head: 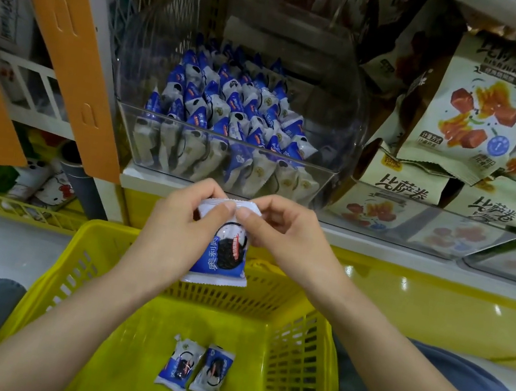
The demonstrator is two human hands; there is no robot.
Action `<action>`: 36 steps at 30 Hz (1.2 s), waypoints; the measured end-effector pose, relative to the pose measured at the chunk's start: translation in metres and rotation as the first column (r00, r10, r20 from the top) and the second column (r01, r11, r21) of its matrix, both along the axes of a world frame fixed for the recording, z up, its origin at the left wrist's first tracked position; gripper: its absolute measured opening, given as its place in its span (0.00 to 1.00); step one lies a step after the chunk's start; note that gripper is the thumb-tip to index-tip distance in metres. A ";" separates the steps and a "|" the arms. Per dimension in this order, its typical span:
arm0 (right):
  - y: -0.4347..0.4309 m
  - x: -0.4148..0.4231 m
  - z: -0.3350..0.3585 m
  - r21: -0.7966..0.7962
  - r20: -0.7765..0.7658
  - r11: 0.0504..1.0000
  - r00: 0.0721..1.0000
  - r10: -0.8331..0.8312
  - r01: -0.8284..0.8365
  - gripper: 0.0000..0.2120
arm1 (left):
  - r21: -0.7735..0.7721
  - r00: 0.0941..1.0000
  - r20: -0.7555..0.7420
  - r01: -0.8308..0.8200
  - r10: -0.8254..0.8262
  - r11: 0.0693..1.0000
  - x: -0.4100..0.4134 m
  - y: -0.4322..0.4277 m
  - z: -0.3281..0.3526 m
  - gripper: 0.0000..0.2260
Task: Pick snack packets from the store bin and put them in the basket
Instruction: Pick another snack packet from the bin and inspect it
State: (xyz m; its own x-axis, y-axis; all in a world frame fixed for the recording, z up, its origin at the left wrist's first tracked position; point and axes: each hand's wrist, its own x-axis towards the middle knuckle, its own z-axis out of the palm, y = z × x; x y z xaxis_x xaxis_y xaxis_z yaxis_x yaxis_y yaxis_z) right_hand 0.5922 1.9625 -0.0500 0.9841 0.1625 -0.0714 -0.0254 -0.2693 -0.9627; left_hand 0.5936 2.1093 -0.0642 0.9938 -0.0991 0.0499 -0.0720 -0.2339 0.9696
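Observation:
A blue-and-white snack packet [224,258] hangs upright above the yellow basket [64,282]. My left hand [183,227] and my right hand [281,230] both pinch its top sealed edge, thumbs meeting at the middle. Two more packets [195,369] of the same kind lie side by side on the basket floor. Just beyond my hands, the clear plastic store bin [321,178] on the shelf holds several rows of the same packets [226,111].
Larger cream snack bags [467,121] fill the bins to the right. Orange cardboard strips [70,44] lean at the left over a low yellow crate [8,208] of goods. My knees in grey trousers flank the basket. The yellow shelf base [435,310] runs behind it.

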 end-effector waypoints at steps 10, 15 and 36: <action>-0.002 -0.004 0.000 -0.348 0.423 0.920 0.906 -0.018 0.181 0.02 | -0.051 0.997 -0.081 -0.008 0.004 0.999 0.002 -0.003 -0.003 0.06; -0.008 -0.005 0.008 -0.149 0.547 0.938 0.816 -0.185 0.312 0.01 | 0.147 0.985 0.081 -0.164 0.154 0.975 0.002 0.003 -0.003 0.07; 0.004 -0.005 0.001 0.264 -0.240 0.958 0.969 -0.048 0.113 0.14 | -0.329 0.965 -0.259 -0.120 0.032 0.937 0.002 -0.006 0.008 0.11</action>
